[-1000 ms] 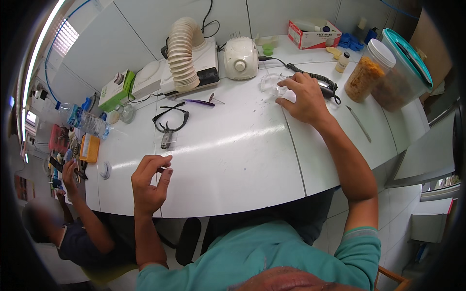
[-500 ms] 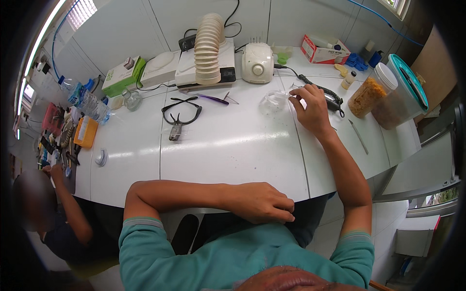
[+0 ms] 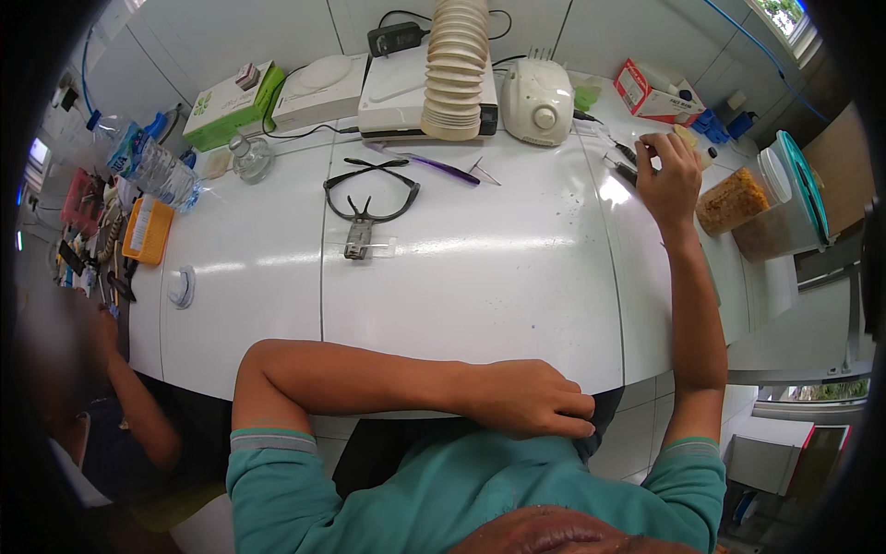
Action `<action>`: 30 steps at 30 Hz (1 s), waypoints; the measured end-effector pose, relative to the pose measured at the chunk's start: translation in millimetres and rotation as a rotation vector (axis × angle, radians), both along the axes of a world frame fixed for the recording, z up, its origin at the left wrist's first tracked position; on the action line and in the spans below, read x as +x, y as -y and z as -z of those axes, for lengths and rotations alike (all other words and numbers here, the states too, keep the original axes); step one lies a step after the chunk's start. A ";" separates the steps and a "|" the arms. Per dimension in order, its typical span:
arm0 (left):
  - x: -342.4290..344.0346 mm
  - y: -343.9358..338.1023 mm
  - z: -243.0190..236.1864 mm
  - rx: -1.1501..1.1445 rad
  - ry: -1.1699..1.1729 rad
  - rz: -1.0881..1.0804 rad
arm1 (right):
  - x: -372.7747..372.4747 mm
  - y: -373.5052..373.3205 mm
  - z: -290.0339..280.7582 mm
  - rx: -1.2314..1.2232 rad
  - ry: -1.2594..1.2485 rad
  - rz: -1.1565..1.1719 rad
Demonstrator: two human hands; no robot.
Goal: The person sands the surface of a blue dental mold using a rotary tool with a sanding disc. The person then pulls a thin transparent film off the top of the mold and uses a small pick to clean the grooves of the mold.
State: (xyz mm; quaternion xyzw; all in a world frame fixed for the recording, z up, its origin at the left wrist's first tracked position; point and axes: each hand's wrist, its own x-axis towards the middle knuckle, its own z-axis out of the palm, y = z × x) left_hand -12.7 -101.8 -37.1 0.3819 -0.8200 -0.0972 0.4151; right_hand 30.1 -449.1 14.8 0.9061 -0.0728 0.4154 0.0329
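My right hand [image 3: 666,180] is over the right side of the white table [image 3: 461,305], fingers curled in; what they hold, if anything, is hidden. Beside its fingertips lies a dark handpiece [image 3: 624,170], partly covered by the hand. My left hand [image 3: 531,399] rests palm down at the front edge, its fingers loosely closed with nothing visible in them. Black-framed glasses [image 3: 413,196] lie left of centre. Against them is a small grey block with two dark prongs [image 3: 358,240]. Behind lies a purple-handled tool [image 3: 445,172].
At the back stand a white control unit [image 3: 538,103], a ribbed hose [image 3: 455,74] and a green box [image 3: 231,109]. Tubs, one with orange bits [image 3: 734,200], stand at right. A water bottle [image 3: 148,166] leans at left, near a yellow basket [image 3: 148,231] and a co-worker [image 3: 134,406].
My right hand has moved right, and the clear plastic bag it was touching no longer shows on the table. My left hand stays at the table edge. The view has shifted slightly.
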 end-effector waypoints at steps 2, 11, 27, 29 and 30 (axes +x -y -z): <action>1.3 4.6 -1.6 -0.032 0.000 0.019 | 0.1 16.7 5.3 -0.059 0.017 0.067; 4.3 -1.3 -21.1 -0.137 0.189 -0.130 | -17.5 10.4 -2.3 0.164 -0.056 0.107; 176.1 -396.2 -22.9 0.567 0.547 -2.444 | -71.2 35.1 21.1 0.335 -0.034 -0.072; 185.9 -403.9 -17.2 0.579 0.601 -2.470 | -79.5 37.2 15.0 0.281 -0.087 -0.089; 189.6 -398.8 -15.8 0.628 0.462 -2.423 | -83.2 37.5 13.1 0.274 -0.085 -0.068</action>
